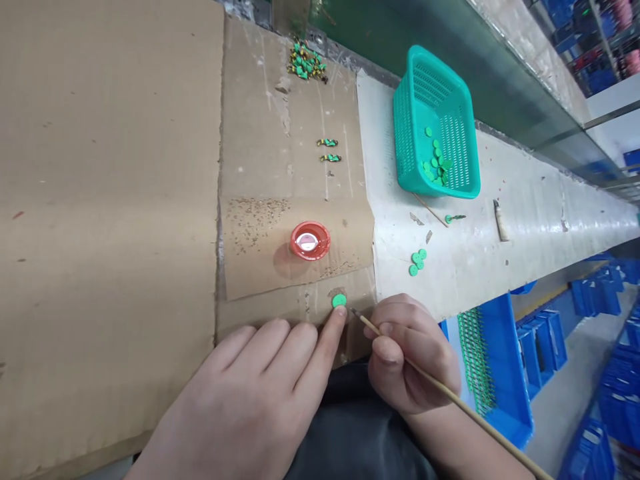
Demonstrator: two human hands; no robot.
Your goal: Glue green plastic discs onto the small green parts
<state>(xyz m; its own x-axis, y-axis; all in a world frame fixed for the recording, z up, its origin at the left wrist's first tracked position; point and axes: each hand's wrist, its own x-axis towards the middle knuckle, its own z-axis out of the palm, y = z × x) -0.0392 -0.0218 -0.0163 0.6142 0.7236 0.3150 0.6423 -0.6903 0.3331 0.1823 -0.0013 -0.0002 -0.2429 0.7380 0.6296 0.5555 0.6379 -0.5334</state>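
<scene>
My left hand (273,380) lies low on the cardboard, most of its fingers curled. Its stretched index fingertip presses on the near edge of a small round green disc (339,301), holding it against the surface. Between the thumb and fingers of my right hand (413,353) is a thin paintbrush (440,387) with a pale wooden handle. The dark brush tip is just right of the disc, apart from it. Beyond my hands stands a small red cup (311,241) with shiny liquid in it.
A green basket (437,123) holds several green discs, with more discs (418,261) lying nearer. Small green-and-black figures (329,150) lie below a pile (306,61) of similar pieces. A thin stick (431,209) and a pale tube (501,221) are rightward. Blue bins (505,373) stand beside the table.
</scene>
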